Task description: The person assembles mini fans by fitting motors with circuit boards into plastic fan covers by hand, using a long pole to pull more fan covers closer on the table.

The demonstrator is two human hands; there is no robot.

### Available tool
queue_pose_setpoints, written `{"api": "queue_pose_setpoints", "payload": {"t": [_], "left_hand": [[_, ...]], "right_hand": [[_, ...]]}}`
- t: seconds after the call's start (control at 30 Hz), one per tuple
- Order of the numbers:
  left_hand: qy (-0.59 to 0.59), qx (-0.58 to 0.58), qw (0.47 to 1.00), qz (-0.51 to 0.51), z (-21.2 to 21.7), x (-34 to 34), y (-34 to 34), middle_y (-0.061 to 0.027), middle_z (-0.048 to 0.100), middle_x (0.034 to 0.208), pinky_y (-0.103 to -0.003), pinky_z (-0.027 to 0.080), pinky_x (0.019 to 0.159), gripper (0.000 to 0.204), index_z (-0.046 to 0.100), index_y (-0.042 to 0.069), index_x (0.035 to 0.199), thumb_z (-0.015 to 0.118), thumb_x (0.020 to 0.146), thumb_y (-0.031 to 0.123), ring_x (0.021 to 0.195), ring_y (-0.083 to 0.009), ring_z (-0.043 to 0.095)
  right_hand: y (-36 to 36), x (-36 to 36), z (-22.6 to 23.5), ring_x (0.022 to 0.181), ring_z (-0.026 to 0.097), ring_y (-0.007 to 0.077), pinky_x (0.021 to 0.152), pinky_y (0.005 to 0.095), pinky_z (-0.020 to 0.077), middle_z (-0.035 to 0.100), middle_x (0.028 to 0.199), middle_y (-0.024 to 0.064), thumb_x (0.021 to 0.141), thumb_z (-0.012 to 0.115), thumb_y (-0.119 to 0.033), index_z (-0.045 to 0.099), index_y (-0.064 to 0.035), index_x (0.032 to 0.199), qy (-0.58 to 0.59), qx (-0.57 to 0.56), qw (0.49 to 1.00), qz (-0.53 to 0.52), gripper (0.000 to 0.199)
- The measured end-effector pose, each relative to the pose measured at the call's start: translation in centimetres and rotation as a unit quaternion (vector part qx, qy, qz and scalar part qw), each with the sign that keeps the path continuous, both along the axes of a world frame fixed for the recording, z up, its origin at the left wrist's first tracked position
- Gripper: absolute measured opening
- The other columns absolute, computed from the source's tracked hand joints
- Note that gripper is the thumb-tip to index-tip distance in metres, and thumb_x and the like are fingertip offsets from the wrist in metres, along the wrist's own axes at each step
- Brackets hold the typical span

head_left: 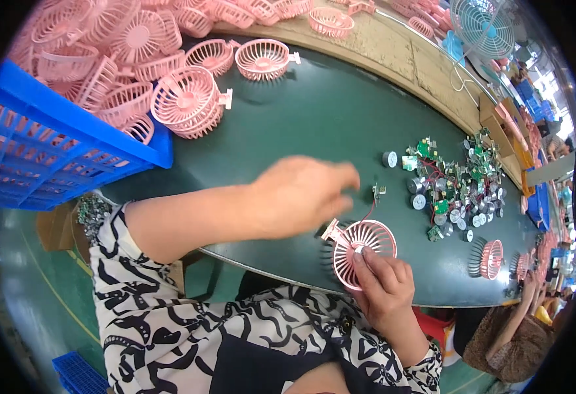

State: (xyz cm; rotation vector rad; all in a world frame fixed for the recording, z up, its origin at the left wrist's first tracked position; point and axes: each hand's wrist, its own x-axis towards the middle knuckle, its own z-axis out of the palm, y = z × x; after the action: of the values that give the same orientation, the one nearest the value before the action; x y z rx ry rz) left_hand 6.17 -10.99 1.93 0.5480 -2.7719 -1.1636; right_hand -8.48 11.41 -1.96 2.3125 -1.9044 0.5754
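Left hand (308, 197) motion-blurred, cannot tell if gripping anything; right hand (388, 284) grips pink fan grille (376, 238), partly hiding hub (359, 249).

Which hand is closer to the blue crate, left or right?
Left. The left hand hovers right of the blue crate, above the green table; the right hand is farther right, holding a pink fan cage.
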Motion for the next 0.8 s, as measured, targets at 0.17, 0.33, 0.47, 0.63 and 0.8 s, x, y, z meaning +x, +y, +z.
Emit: {"api": "queue_pose_setpoints", "payload": {"t": [0.17, 0.33, 0.47, 0.63, 0.8], "left_hand": [[0.184, -0.519, 0.814, 0.185, -0.9, -0.9, -7.8, -0.0164, 0.062, 0.109, -0.045, 0.046, 0.096, 0.04, 0.058, 0.002, 0.11, 0.074, 0.076, 0.015, 0.11, -0.0364, 0.057], [-0.147, -0.44, 0.845, 0.266, -3.7, -1.0, -13.0, -0.0212, 0.067, 0.095, -0.049, 0.05, 0.087, 0.025, 0.061, -0.001, 0.102, 0.067, 0.081, 0.01, 0.098, -0.0356, 0.064], [0.126, -0.461, 0.867, 0.139, -2.7, -0.6, -9.4, -0.0137, 0.066, 0.092, -0.044, 0.049, 0.082, 0.007, 0.062, 0.003, 0.088, 0.061, 0.081, 0.002, 0.093, -0.0344, 0.062], [0.292, -0.336, 0.895, 0.005, -1.1, -1.6, -3.6, -0.0123, 0.062, 0.117, -0.045, 0.045, 0.098, 0.023, 0.061, 0.004, 0.088, 0.067, 0.068, -0.007, 0.121, -0.0382, 0.054], [0.245, -0.281, 0.916, -0.151, -1.9, -2.0, -2.0, -0.0145, 0.059, 0.128, -0.048, 0.044, 0.103, 0.016, 0.064, 0.006, 0.083, 0.071, 0.069, 0.001, 0.128, -0.0371, 0.051]], "right_hand": [[-0.1, -0.2, -0.4, 0.097, 0.06, 0.023, 0.082, 0.0368, 0.0458, 0.06, 0.126, 0.0089, 0.068, 0.077, -0.019, 0.065, -0.0071, 0.125, -0.029, -0.014, 0.999, -0.006, 0.06], [0.0, -0.7, -0.9, 0.092, 0.065, 0.0287, 0.077, 0.0374, 0.0512, 0.065, 0.114, 0.0135, 0.071, 0.08, -0.021, 0.071, -0.0063, 0.111, -0.119, -0.107, 0.987, -0.009, 0.044], [2.2, -3.2, -1.0, 0.096, 0.064, 0.0265, 0.077, 0.0342, 0.0525, 0.066, 0.114, 0.0142, 0.068, 0.079, -0.014, 0.071, -0.0058, 0.114, -0.107, -0.23, 0.965, -0.071, 0.047], [8.3, -8.2, -0.8, 0.104, 0.063, 0.0351, 0.091, 0.0399, 0.0505, 0.063, 0.117, 0.0231, 0.086, 0.072, -0.009, 0.068, 0.0037, 0.112, -0.062, -0.269, 0.911, -0.308, 0.029], [9.7, -12.1, -1.3, 0.104, 0.06, 0.0328, 0.09, 0.0431, 0.0475, 0.063, 0.113, 0.0157, 0.084, 0.071, -0.008, 0.068, -0.0029, 0.115, 0.026, -0.136, 0.87, -0.473, 0.032]]}}
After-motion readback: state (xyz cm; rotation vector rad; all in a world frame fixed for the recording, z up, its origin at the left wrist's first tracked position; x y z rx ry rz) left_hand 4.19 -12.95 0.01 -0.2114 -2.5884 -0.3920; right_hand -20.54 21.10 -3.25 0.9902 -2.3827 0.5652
